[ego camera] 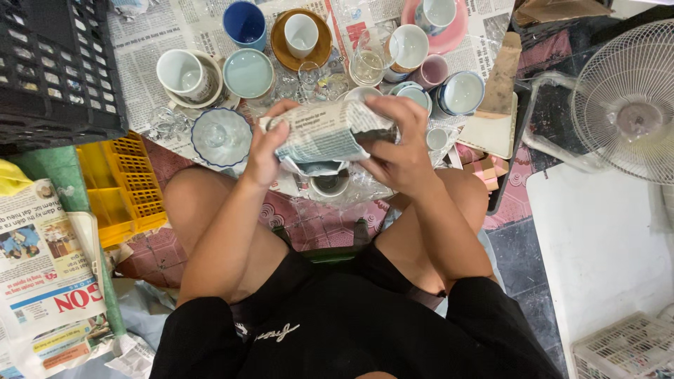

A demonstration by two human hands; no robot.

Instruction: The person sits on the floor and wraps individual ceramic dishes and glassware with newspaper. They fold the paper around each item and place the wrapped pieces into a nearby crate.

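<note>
Head camera view, looking down at a seated person's bare knees and two hands working over a floor spread with newspaper. Both hands hold one object wrapped in newspaper, the newspaper bundle [324, 132], raised just above the floor between the knees. Left hand [265, 149] grips the bundle's left end, fingers curled around it, thumb on top. Right hand [400, 144] clasps the right end, fingers spread over the top and pressed into the paper. What is inside the paper cannot be seen. Directly beneath the bundle sits a small white cup [330, 184]. Just left of the left hand is a clear glass bowl with a blue rim [221, 136]. Beyond the hands lie many cups and saucers: a white mug [184, 74], a pale green saucer [248, 73], a blue cup [245, 24], a white cup on a brown saucer [302, 34] and a drinking glass [368, 64]. A black plastic crate [56, 67] stands at upper left, a yellow crate [126, 186] below it. A white electric fan [628, 105] stands at far right.
</note>
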